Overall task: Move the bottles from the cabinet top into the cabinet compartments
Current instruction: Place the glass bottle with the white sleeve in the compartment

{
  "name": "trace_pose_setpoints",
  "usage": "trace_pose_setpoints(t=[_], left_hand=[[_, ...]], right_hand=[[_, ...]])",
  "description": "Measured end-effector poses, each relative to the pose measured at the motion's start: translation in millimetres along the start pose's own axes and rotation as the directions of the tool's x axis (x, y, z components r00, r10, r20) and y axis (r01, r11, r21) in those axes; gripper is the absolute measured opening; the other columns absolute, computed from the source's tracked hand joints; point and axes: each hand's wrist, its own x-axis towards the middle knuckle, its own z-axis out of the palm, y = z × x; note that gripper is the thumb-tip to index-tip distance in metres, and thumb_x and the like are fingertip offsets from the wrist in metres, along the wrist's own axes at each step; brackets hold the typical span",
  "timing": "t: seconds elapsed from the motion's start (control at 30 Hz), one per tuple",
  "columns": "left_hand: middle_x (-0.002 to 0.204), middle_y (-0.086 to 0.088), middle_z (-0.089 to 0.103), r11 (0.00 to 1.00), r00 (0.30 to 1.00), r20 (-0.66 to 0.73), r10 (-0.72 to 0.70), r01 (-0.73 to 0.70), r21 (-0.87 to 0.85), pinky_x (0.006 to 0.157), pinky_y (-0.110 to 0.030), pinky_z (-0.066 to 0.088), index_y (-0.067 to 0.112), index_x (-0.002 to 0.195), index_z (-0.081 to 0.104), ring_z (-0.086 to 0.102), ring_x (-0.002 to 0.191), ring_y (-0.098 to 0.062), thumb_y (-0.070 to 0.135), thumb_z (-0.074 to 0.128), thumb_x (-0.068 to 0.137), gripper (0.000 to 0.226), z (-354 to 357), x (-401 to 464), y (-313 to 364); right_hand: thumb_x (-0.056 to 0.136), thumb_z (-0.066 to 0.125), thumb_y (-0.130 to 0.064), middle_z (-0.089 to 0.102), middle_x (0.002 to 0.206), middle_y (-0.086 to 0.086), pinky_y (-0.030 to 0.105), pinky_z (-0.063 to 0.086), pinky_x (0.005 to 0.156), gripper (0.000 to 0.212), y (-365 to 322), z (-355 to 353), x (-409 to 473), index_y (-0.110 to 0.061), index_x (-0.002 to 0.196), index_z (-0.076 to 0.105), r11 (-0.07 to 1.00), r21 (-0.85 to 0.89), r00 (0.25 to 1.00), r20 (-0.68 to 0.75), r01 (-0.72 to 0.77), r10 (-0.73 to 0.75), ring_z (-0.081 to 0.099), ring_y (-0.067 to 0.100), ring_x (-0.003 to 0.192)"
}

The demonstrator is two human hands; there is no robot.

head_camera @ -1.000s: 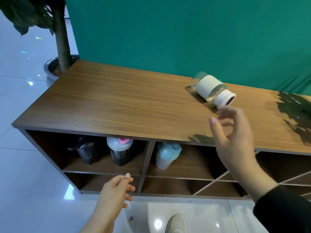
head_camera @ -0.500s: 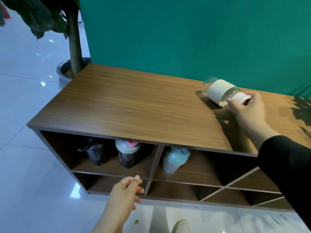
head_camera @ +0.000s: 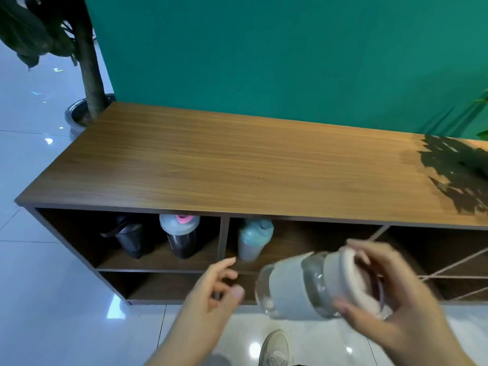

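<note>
Gripping bottle [head_camera: 303, 285] sideways by its lid end: right hand [head_camera: 390, 310]. Left hand [head_camera: 211, 294] open, empty. Risk: lid-end hold slips; bottle drops before compartment [head_camera: 303, 241].

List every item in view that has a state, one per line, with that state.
Clear glass bottle with white sleeve and white cap: off the cabinet top, tilted sideways in the air, capped, blurred.
Right hand: fingers closed on the bottle's cap end.
Left hand: open, holding nothing.
Wooden cabinet top: bare of bottles.
Black bottle: upright, upper left compartment.
Dark shaker bottle with grey lid and pink tab: upright, same compartment.
Pale shaker bottle with teal lid: upright, upper middle compartment.
</note>
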Motion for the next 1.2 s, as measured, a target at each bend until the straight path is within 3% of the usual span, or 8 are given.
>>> trace_pose_setpoints(t=[0.1, 0.23, 0.37, 0.47, 0.67, 0.87, 1.0, 1.2], left_hand=[[0.144, 0.051, 0.018, 0.910, 0.956, 0.282, 0.082, -0.187, 0.369, 0.114, -0.026, 0.031, 0.068, 0.142, 0.013, 0.024, 0.138, 0.017, 0.070, 0.071, 0.062, 0.099, 28.4, -5.9, 5.2], [0.153, 0.033, 0.022, 0.852, 0.950, 0.312, 0.007, -0.169, 0.495, 0.119, -0.034, 0.027, 0.057, 0.151, -0.001, 0.017, 0.145, 0.003, 0.067, 0.078, 0.061, 0.120, 71.5, 3.0, 1.0], [0.129, 0.032, 0.042, 0.868, 0.984, 0.175, 0.026, -0.109, 0.485, 0.105, -0.020, 0.038, 0.053, 0.141, 0.030, 0.042, 0.130, 0.001, 0.069, 0.075, 0.052, 0.101, 93.5, 25.1, -7.9], [0.126, 0.025, 0.053, 0.918, 0.975, 0.192, -0.110, 0.025, 0.397, 0.108, -0.033, 0.048, 0.056, 0.125, 0.044, 0.054, 0.125, -0.008, 0.079, 0.068, 0.044, 0.088, 105.9, 46.4, -10.7], [0.162, 0.020, 0.024, 0.894, 0.972, 0.176, -0.156, 0.063, 0.444, 0.118, -0.037, 0.030, 0.047, 0.156, 0.006, 0.025, 0.150, -0.011, 0.054, 0.081, 0.070, 0.115, 108.8, 58.9, -7.8], [0.157, 0.017, 0.035, 0.844, 0.983, 0.123, -0.135, 0.049, 0.534, 0.114, -0.025, 0.032, 0.040, 0.151, 0.035, 0.035, 0.142, -0.006, 0.051, 0.056, 0.093, 0.063, 93.9, 63.4, -18.1], [0.153, 0.022, 0.039, 0.822, 0.979, 0.151, -0.134, 0.025, 0.569, 0.113, -0.025, 0.034, 0.041, 0.149, 0.040, 0.038, 0.139, -0.004, 0.053, 0.052, 0.095, 0.057, 88.9, 63.8, -16.0], [0.154, 0.023, 0.036, 0.805, 0.972, 0.163, -0.171, 0.043, 0.592, 0.111, -0.026, 0.033, 0.044, 0.149, 0.037, 0.035, 0.140, -0.003, 0.054, 0.049, 0.096, 0.056, 90.2, 66.0, -9.6]], right_hand=[[0.060, 0.076, -0.069, 0.057, 0.125, -0.022, 0.009, 0.043, 0.088, 0.070, 14.1, 15.1, -24.7, -0.052, 0.123, 0.051, 0.991, -0.101, 0.992, 0.074, -0.093, 0.101, 0.058, 0.002, 0.118], [0.049, 0.090, -0.055, 0.046, 0.127, -0.041, -0.001, 0.038, 0.086, 0.090, 29.0, 34.7, -39.1, -0.070, 0.120, 0.038, 0.968, -0.114, 0.972, 0.048, -0.225, 0.232, 0.046, -0.014, 0.120], [0.047, 0.098, -0.033, 0.044, 0.118, -0.044, -0.004, 0.040, 0.080, 0.099, 48.3, 51.9, -37.0, -0.065, 0.118, 0.037, 0.925, 0.039, 0.926, -0.016, -0.377, 0.378, 0.043, -0.017, 0.114], [0.054, 0.096, -0.019, 0.052, 0.114, -0.028, -0.001, 0.046, 0.073, 0.091, 66.5, 57.0, -30.4, -0.047, 0.120, 0.040, 0.856, 0.179, 0.870, -0.002, -0.485, 0.493, 0.046, -0.019, 0.105], [0.061, 0.092, -0.029, 0.056, 0.107, -0.025, 0.010, 0.051, 0.070, 0.075, 106.0, 67.4, -4.4, -0.046, 0.115, 0.042, 0.822, 0.160, 0.825, -0.067, -0.546, 0.561, 0.056, -0.004, 0.103], [0.069, 0.087, -0.032, 0.060, 0.110, -0.011, 0.028, 0.052, 0.087, 0.072, 152.6, 72.9, 44.8, -0.038, 0.121, 0.038, 0.824, 0.038, 0.803, -0.201, -0.566, 0.561, 0.058, 0.009, 0.102], [0.073, 0.085, -0.025, 0.059, 0.109, -0.008, 0.026, 0.047, 0.090, 0.073, 171.0, 82.0, 65.3, -0.024, 0.133, 0.043, 0.810, 0.054, 0.788, -0.205, -0.584, 0.581, 0.056, 0.011, 0.104], [0.077, 0.081, -0.021, 0.054, 0.110, -0.007, 0.025, 0.037, 0.087, 0.061, 189.3, 86.4, 80.3, -0.031, 0.121, 0.041, 0.737, 0.171, 0.725, -0.139, -0.654, 0.675, 0.050, 0.015, 0.107]])
